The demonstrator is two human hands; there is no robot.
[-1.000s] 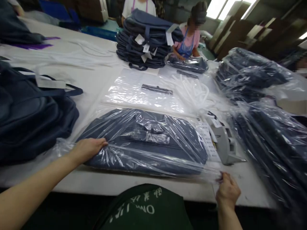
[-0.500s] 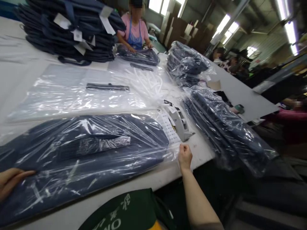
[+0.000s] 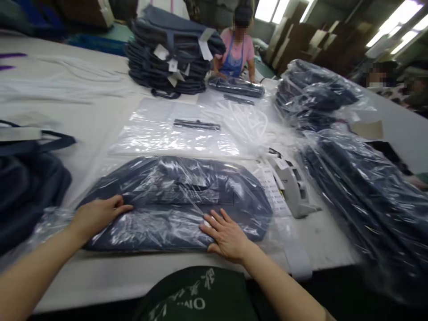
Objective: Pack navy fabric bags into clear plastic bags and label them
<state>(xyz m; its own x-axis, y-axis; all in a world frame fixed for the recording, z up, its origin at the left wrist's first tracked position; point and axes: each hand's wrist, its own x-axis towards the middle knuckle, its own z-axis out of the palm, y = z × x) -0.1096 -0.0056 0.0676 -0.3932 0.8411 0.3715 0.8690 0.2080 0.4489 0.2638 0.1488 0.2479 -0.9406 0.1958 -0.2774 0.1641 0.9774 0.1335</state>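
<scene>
We hold our left hand (image 3: pixel 96 217) palm down, its fingers partly curled. Our right hand (image 3: pixel 226 236) lies flat, fingers spread, and both bare forearms (image 3: pixel 45 264) angle inward from below.

L hand (image 3: pixel 97 216) on plastic-wrapped navy bag (image 3: pixel 174 207), L end; R hand (image 3: pixel 225 236) flat nr front edge.

navy bag (image 3: pixel 197 205) flat inside a clear plastic sleeve (image 3: pixel 160 227)
the bag is long and low, broad face up, with rounded far corners and a dark curved line showing mid-face under the film. it lies lengthwise near the front edge of the white table (image 3: pixel 110 276), its straighter long side closest to that edge. the sleeve, shiny and wrinkled, covers the upper face and runs loose past the bag's left end.
</scene>
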